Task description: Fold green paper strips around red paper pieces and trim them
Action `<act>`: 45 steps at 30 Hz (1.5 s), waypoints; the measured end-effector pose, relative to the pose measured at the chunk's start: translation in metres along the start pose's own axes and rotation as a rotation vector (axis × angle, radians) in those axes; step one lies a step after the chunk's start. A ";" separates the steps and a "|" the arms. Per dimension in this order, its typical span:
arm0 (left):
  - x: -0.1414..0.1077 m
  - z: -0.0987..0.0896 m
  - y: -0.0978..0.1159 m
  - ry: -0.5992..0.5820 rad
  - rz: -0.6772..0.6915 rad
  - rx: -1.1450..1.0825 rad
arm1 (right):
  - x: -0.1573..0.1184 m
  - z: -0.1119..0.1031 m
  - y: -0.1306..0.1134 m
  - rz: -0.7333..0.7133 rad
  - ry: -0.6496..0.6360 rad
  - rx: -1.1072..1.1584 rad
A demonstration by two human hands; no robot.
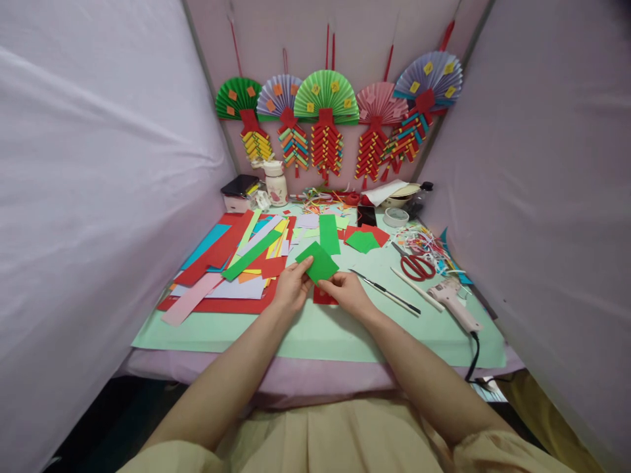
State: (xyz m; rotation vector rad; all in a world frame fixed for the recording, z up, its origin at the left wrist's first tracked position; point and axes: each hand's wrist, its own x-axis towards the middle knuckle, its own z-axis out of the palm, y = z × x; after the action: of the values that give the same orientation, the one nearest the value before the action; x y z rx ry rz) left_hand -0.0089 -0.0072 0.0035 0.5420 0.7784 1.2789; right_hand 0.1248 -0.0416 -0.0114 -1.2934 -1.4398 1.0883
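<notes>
Between my two hands is a green paper square [318, 262], turned like a diamond above the mint-green table cover [217, 335]. My left hand [294, 284] pinches its left edge with the thumb on top. At the lower right edge, my right hand [345, 291] grips it between thumb and fingers. Partly hidden under the hands lies a red paper piece [323, 297]. Just behind the square is a green paper strip [329, 234]. To its right, green paper squares [363, 242] rest on red paper.
Coloured paper sheets and strips [211, 287] pile up at the left. At the right lie a craft knife [384, 290], a white stick [417, 289], red-handled scissors [417, 265] and a glue gun [454, 303]. A bottle [275, 184] stands behind; folded paper fans [327, 96] hang on the wall.
</notes>
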 end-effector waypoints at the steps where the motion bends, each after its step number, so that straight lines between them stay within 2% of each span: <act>1: 0.001 -0.001 0.000 0.005 -0.010 -0.007 | 0.000 0.000 0.000 -0.008 0.000 -0.002; 7: 0.006 -0.004 -0.003 0.011 -0.049 -0.059 | 0.000 0.003 0.002 -0.077 0.035 -0.079; 20: 0.007 -0.003 -0.004 -0.028 -0.119 -0.117 | -0.002 0.003 0.005 -0.073 -0.007 -0.077; 22: 0.007 -0.004 -0.004 -0.050 -0.102 -0.070 | 0.000 0.001 0.004 -0.076 -0.007 -0.055; 26: 0.003 -0.004 -0.004 -0.050 -0.013 0.102 | 0.006 -0.008 0.000 -0.122 0.089 0.054; 29: -0.003 -0.002 -0.003 -0.067 0.060 0.216 | 0.011 -0.014 0.001 -0.104 0.117 0.154; 34: -0.009 -0.001 -0.005 -0.221 0.036 0.369 | 0.015 -0.020 0.002 -0.094 0.209 0.304; 38: -0.007 -0.003 -0.008 -0.180 0.075 0.568 | 0.014 -0.021 -0.001 -0.103 0.249 0.323; 41: -0.008 -0.002 -0.007 -0.147 0.115 0.635 | 0.014 -0.021 -0.001 -0.088 0.253 0.293; 45: -0.009 -0.002 -0.003 -0.189 0.137 0.660 | 0.013 -0.022 -0.002 -0.061 0.245 0.316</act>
State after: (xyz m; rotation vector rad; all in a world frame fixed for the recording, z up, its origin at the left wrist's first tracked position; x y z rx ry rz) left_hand -0.0094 -0.0165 0.0020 1.2461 1.0149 1.0569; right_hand 0.1451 -0.0275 -0.0039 -1.1055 -1.0701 1.0298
